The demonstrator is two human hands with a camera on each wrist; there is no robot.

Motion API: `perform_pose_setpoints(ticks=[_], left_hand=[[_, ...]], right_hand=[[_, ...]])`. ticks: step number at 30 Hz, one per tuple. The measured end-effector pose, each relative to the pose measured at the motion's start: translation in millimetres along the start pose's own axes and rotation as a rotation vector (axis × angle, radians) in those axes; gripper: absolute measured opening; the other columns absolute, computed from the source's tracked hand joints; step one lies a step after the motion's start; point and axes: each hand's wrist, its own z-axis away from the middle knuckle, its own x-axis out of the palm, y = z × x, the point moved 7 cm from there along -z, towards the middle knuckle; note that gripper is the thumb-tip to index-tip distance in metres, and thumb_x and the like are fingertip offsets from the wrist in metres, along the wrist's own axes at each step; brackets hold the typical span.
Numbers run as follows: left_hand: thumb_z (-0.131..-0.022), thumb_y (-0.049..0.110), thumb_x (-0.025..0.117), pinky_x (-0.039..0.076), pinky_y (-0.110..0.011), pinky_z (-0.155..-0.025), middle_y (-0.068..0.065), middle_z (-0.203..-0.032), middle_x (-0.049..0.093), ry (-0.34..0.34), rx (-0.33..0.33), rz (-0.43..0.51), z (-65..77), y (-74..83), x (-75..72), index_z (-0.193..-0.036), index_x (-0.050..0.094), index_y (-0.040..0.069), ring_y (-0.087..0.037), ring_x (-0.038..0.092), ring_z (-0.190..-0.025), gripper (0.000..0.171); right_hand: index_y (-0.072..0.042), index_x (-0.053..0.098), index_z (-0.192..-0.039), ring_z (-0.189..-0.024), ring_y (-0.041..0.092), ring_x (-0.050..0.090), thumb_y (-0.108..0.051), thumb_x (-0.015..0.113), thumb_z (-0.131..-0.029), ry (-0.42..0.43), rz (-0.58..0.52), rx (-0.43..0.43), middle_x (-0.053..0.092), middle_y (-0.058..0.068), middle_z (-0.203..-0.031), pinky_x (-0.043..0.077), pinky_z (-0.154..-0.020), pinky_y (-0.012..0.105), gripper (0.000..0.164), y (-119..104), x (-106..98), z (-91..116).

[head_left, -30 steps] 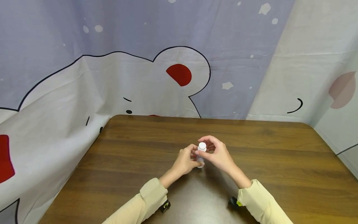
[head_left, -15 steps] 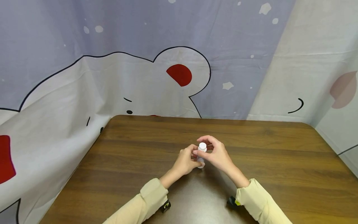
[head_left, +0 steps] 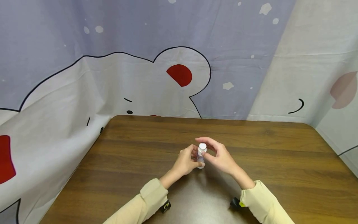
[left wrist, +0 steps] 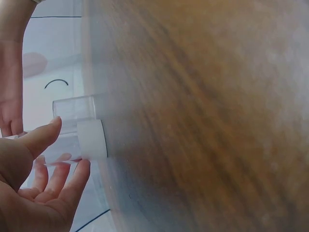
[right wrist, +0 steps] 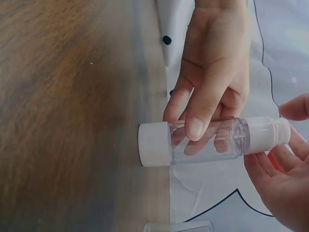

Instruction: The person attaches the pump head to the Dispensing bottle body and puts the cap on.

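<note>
A small clear bottle (head_left: 200, 158) with a white base and white neck stands upright on the table. My left hand (head_left: 183, 160) grips its lower body, thumb in front and fingers behind, as the right wrist view also shows. My right hand (head_left: 221, 157) is loosely curved around the white top (right wrist: 263, 134). Its thumb (right wrist: 295, 107) stands a little apart from the top, while its fingers (right wrist: 258, 169) lie close below the neck; contact there is hard to tell. A clear cylindrical cap (left wrist: 72, 107) shows beyond the bottle in the left wrist view; the head view does not show it.
The brown wooden table (head_left: 139, 140) spreads around both hands. Behind it hangs a printed curtain (head_left: 237, 40), which also covers the left and right sides. Dark straps with yellow-green marks (head_left: 241, 203) sit at both sleeve cuffs.
My right hand has loosened, its fingers lifting and spreading around the bottle's top, and its wrist has shifted slightly to the right. My left hand and the bottle have stayed in place.
</note>
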Motion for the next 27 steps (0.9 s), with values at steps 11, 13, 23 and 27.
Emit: perform_pose_setpoints(ticks=[11,13,23,27], left_hand=[[-0.073,0.001,0.081,0.057,-0.02,-0.071,-0.017,-0.104,0.067,0.001,0.022,0.017,0.9,1.5,-0.3,-0.109,0.057,-0.004,-0.028,0.068,-0.091,0.044],[-0.072,0.001,0.081,0.057,-0.02,-0.071,-0.017,-0.104,0.067,0.002,0.024,0.018,1.0,1.8,-0.4,-0.109,0.057,-0.004,-0.028,0.068,-0.091,0.044],[-0.072,0.001,0.082,0.056,-0.018,-0.071,-0.015,-0.1,0.069,0.011,0.039,0.022,1.4,3.4,-1.3,-0.106,0.058,-0.002,-0.027,0.068,-0.089,0.042],[-0.071,0.001,0.082,0.056,-0.018,-0.071,-0.015,-0.097,0.07,0.015,0.041,0.029,1.7,4.2,-1.6,-0.106,0.059,-0.002,-0.027,0.069,-0.088,0.042]], right_hand=[[-0.005,0.059,-0.124,-0.115,0.026,0.061,0.009,0.059,-0.084,-0.004,0.074,-0.004,0.065,0.014,-0.123,0.049,-0.099,0.025,0.042,-0.6,1.0,0.6],[-0.004,0.059,-0.122,-0.113,0.026,0.062,0.009,0.061,-0.083,0.002,0.086,-0.005,0.066,0.014,-0.121,0.05,-0.098,0.027,0.041,-1.2,0.1,0.4],[-0.003,0.063,-0.115,-0.098,0.02,0.067,0.006,0.069,-0.081,0.052,0.134,0.024,0.07,0.017,-0.107,0.056,-0.087,0.028,0.035,-0.1,-4.3,0.0],[-0.004,0.063,-0.114,-0.091,0.019,0.068,0.003,0.072,-0.08,0.079,0.148,0.037,0.071,0.013,-0.101,0.057,-0.083,0.029,0.036,0.6,-5.9,0.1]])
